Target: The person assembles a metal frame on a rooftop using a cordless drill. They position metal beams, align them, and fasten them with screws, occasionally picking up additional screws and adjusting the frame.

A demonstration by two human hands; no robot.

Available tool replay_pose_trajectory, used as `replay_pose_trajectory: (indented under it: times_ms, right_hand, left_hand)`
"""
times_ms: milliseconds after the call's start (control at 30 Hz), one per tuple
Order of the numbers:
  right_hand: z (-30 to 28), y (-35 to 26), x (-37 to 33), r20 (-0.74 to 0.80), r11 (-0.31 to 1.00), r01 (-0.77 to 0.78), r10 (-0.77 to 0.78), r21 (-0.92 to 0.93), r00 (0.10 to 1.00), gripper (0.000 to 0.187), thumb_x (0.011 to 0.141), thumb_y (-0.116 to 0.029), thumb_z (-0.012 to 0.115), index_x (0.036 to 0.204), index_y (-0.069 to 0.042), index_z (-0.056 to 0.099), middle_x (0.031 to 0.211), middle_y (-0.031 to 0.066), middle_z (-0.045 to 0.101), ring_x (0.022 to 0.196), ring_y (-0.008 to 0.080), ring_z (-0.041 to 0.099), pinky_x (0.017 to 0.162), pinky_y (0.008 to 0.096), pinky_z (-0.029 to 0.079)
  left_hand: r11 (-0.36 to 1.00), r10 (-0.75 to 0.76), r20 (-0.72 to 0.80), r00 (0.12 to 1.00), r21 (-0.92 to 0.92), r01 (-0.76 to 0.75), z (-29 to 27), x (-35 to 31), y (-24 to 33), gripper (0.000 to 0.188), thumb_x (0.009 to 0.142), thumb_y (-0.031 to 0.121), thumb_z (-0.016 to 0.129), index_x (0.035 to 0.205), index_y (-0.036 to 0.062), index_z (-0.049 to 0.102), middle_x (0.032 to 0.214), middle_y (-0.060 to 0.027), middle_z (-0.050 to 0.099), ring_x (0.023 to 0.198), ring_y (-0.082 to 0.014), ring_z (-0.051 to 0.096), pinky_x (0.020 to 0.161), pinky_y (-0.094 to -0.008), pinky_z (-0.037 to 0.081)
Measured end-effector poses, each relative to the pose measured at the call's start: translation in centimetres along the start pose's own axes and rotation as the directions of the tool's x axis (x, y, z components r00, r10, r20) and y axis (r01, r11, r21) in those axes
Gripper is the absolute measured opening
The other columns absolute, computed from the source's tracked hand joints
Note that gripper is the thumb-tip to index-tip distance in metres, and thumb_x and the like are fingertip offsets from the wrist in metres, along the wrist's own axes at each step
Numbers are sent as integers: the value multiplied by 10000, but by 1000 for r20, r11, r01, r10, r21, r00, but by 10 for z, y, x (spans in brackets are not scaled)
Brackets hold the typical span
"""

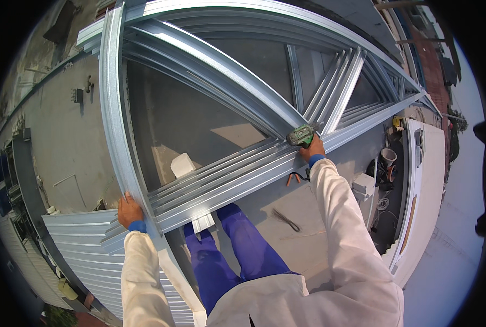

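A stack of shiny galvanized steel trusses (226, 197) lies in front of me, built of long channels with slanted web pieces. My left hand (129, 211) grips the near end of a wide metal channel (113, 103) that runs away from me along the stack's left end. Farther right, my right hand (313, 149) is wrapped around the handle of a green and black cordless drill (301, 135). The drill is over the bottom channels, close to where the slanted web pieces meet them. Its tip is too small to make out.
A pale block (182, 164) rests beside the bottom channels, inside the truss outline. Orange-handled pliers (293, 179) and a dark looped strap (286, 220) lie on the concrete floor. At right are a bucket (388, 157) and a white box (363, 185). Ribbed metal sheeting (85, 240) extends at lower left.
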State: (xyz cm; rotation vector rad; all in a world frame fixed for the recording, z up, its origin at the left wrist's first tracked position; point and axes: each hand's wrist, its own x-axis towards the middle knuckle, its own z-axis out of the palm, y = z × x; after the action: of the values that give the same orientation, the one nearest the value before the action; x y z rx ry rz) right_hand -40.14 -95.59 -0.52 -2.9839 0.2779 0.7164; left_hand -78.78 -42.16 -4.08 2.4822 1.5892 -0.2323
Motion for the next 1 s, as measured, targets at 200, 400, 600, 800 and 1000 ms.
replay_pose_trajectory:
  times_ms: [200,400,600,800,1000]
  right_hand:
    - [2,14,21,20,995,95,-96,33,995,792,716,-238,856,1382,-34,481,1283,254,610,1288,440,522,1081,471,456]
    - [0,17,8,-4,999,51,-51,-8,999,977,735,-339,855,1515,-43,347,1409,251,514,1292,447,520,1094,476,453]
    - [-9,9,-9,-9,996,89,-89,4,996,1132,715,-382,902,1580,-35,258,1480,227,471,1353,424,476,1124,472,433]
    - [-21,9,-32,-35,994,110,-109,17,993,1139,729,-427,900,1592,-50,259,1533,194,439,1410,389,427,1147,472,402]
    - [-26,12,-69,-205,971,234,-238,-45,949,1039,758,-402,872,1566,-41,326,1500,195,466,1384,384,451,1126,484,401]
  left_hand:
    - [1000,-18,21,1000,22,18,1,0,-3,556,1056,469,434,1171,-2,707,1160,-234,713,1057,-458,667,911,-524,529]
    - [999,-15,-20,1000,30,16,6,1,-6,580,1055,467,452,1160,-40,714,1159,-254,713,1061,-446,678,925,-501,537]
    - [999,31,-101,994,37,-28,4,-1,-5,563,1053,462,453,1111,-29,723,1113,-252,721,1015,-455,680,886,-519,538]
    - [998,60,-115,992,17,-58,-1,-2,3,555,1054,458,441,1044,-24,716,1057,-258,720,967,-468,672,851,-540,529]
    - [998,49,-57,997,44,-46,-2,-1,0,542,1051,457,450,994,-13,714,1019,-258,718,938,-472,667,819,-555,517]
